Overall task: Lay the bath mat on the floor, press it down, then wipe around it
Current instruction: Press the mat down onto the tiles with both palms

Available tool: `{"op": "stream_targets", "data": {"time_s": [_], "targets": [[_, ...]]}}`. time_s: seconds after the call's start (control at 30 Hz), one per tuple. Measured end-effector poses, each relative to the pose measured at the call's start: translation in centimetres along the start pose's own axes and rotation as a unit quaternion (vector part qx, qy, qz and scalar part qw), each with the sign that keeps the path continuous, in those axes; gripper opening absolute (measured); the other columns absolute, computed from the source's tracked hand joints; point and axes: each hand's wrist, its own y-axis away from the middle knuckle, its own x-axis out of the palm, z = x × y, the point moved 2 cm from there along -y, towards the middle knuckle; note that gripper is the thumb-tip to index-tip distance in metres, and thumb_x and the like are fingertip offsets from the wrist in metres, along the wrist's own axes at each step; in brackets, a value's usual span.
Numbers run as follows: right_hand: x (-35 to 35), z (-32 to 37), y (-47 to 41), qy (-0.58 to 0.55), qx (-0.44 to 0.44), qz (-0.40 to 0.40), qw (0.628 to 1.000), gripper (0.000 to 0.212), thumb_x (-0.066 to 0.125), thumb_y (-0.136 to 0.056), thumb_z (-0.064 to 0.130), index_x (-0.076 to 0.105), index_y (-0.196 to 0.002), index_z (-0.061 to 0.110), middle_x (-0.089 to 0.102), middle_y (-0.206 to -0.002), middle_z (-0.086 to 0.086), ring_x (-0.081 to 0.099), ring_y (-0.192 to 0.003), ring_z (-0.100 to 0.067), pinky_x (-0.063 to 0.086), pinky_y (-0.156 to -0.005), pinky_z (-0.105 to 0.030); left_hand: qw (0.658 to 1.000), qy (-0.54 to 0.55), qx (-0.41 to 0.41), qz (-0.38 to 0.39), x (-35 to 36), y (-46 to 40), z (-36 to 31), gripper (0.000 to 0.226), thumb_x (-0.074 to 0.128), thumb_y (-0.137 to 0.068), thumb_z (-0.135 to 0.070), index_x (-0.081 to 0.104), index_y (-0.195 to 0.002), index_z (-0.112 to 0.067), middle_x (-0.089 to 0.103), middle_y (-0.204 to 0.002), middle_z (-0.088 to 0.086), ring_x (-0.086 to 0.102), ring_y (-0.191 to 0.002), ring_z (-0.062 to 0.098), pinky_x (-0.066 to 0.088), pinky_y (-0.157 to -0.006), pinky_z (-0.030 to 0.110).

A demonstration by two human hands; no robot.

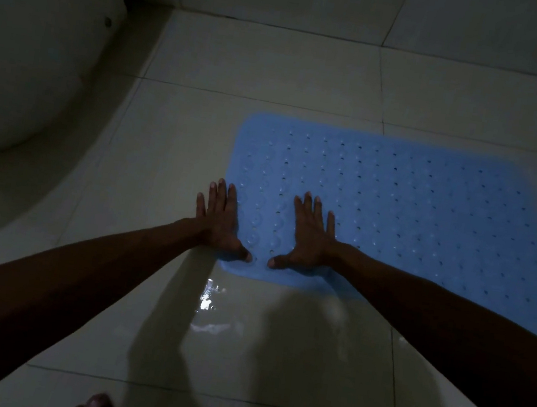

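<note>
**Both palms flat on the blue mat**

My left hand lies flat, fingers stretched forward and close together, thumb out to the side. It straddles the left edge of the bath mat: the thumb and the inner part of the palm sit on the blue, while the outer fingers rest on the bare floor just beside it. My right hand is flat too, fingers slightly spread, thumb pointing toward the other thumb; it rests wholly on the mat, near the near-left corner. Neither hand grips anything; both are splayed and pressed palm down, with a narrow strip of mat between the thumbs.

The mat is a blue rectangle with rounded corners and rows of small holes. It lies flat on the pale tiled floor, its long side running away to my right. Near the mat's near edge the tiles shine with a wet patch and hold the shadows of my arms. A white curved fixture stands at the left. My toes show at the bottom edge.
</note>
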Motion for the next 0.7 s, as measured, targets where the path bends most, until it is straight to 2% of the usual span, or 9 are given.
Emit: {"op": "stream_targets", "data": {"time_s": [0.13, 0.2, 0.33, 0.53, 0.7], "targets": [[0.2, -0.2, 0.4, -0.004, 0.063, -0.031, 0.998, 0.163, 0.074, -0.044, 0.083, -0.037, -0.144, 0.018, -0.047, -0.148, -0.011, -0.042, -0.136, -0.034, -0.026, -0.106, -0.06, 1.0, 0.002, 0.006, 0.0, -0.9, -0.6, -1.0, 0.161, 0.082, -0.048, -0.069, -0.034, -0.142, -0.008, -0.041, -0.147, 0.019, -0.035, -0.136, 0.039, -0.017, -0.112, 0.055], [0.5, -0.6, 0.9, -0.021, 0.09, -0.042, 0.995, 0.166, 0.07, -0.039, 0.088, -0.037, -0.143, 0.017, -0.047, -0.147, -0.011, -0.042, -0.136, -0.033, -0.026, -0.105, -0.06, 0.999, 0.038, -0.009, -0.004, -1.2, -1.1, -1.7, 0.161, 0.082, -0.048, -0.069, -0.031, -0.144, -0.008, -0.039, -0.149, 0.018, -0.034, -0.137, 0.039, -0.015, -0.113, 0.056], [1.4, -1.4, 1.4, -0.026, 0.092, -0.051, 0.994, 0.166, 0.059, -0.036, 0.097, -0.036, -0.144, 0.013, -0.046, -0.148, -0.01, -0.045, -0.134, -0.029, -0.024, -0.109, -0.061, 0.995, 0.084, -0.046, -0.023, -0.6, -1.7, -3.1, 0.158, 0.074, -0.049, -0.078, -0.031, -0.144, -0.009, -0.041, -0.149, 0.015, -0.035, -0.137, 0.037, -0.018, -0.111, 0.056], [1.2, -1.6, 1.4, -0.027, 0.069, -0.029, 0.997, 0.162, 0.059, -0.042, 0.095, -0.038, -0.143, 0.014, -0.05, -0.145, -0.007, -0.048, -0.132, -0.028, -0.032, -0.104, -0.057, 0.995, 0.065, -0.064, -0.039, 0.1, -1.8, -3.4, 0.158, 0.075, -0.05, -0.076, -0.034, -0.143, -0.01, -0.042, -0.147, 0.016, -0.037, -0.136, 0.037, -0.021, -0.108, 0.056], [-0.4, -3.0, 1.3, -0.032, 0.036, 0.043, 0.998, 0.147, 0.068, -0.063, 0.079, -0.036, -0.144, 0.013, -0.047, -0.147, -0.008, -0.042, -0.137, -0.03, -0.019, -0.112, -0.06, 0.997, 0.036, -0.055, -0.031, -0.7, -1.7, -3.6, 0.159, 0.071, -0.047, -0.081, -0.036, -0.142, -0.012, -0.044, -0.146, 0.016, -0.039, -0.135, 0.037, -0.02, -0.109, 0.06]]}}
